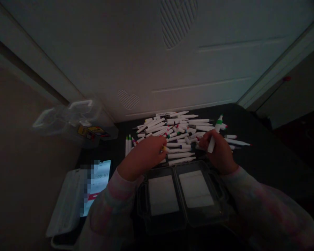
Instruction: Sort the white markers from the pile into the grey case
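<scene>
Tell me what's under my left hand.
At the edge of your left hand, a yellow-ended marker shows; white markers lie beyond. Anything directly beneath the hand is hidden.

- A heap of markers (180,130) lies across the far part of the table (261,164), before the panel (151,52).
- The open case (181,205) lies nearest the wearer, before the heap, with one sheet (163,195) in its left half and another sheet (196,189) in its right.
- The left hand (149,153) is over the heap's near left side; the right hand (221,151), with a held marker (218,123), is at its right.
- Left of the case is the phone (101,184), with a flat box (66,202) beside it, further left.
- Behind the phone stands a container (104,120).
</scene>
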`<control>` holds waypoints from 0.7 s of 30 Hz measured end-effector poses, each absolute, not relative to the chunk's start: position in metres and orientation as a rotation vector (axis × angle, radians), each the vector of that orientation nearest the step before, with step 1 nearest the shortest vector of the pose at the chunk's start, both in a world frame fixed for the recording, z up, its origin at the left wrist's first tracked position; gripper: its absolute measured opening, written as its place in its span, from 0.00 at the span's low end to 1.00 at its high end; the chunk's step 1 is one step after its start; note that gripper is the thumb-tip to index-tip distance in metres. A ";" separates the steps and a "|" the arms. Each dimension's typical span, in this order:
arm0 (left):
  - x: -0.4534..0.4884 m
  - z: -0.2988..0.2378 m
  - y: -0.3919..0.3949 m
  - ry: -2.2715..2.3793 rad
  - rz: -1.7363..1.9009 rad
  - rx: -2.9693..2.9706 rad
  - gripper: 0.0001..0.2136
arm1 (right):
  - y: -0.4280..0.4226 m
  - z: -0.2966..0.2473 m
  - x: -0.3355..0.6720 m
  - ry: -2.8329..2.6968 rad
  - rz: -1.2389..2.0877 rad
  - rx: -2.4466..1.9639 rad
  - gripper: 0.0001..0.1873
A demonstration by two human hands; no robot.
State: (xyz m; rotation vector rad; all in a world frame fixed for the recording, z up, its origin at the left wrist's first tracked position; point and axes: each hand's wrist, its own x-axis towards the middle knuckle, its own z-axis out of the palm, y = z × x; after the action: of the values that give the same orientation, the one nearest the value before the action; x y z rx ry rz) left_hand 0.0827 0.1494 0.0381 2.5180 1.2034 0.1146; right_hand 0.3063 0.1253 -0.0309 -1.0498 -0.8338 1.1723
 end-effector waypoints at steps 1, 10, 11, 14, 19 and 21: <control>0.083 0.037 0.149 1.192 0.061 2.498 0.05 | 0.125 -0.031 0.306 -0.836 1.168 -1.053 0.17; 0.082 0.031 0.150 1.309 -0.271 2.450 0.06 | 0.123 -0.028 0.304 -0.880 1.104 -1.109 0.18; 0.080 0.031 0.151 1.330 -0.294 2.445 0.06 | 0.123 -0.028 0.304 -0.908 1.081 -1.129 0.18; 0.076 0.030 0.154 1.344 -0.305 2.447 0.06 | 0.123 -0.029 0.305 -1.017 0.978 -1.211 0.19; 0.071 0.024 0.161 1.412 -0.190 2.484 0.08 | 0.120 -0.017 0.304 -1.124 0.867 -1.360 0.20; 0.074 0.020 0.165 1.423 -0.099 2.523 0.10 | 0.119 -0.011 0.302 -1.156 0.851 -1.411 0.19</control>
State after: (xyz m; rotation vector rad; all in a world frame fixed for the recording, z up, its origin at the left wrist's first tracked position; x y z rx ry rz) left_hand 0.0738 0.1652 0.0203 2.5230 1.4232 -0.0994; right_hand 0.3022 0.1187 -0.0108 -1.4115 -1.1558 0.8511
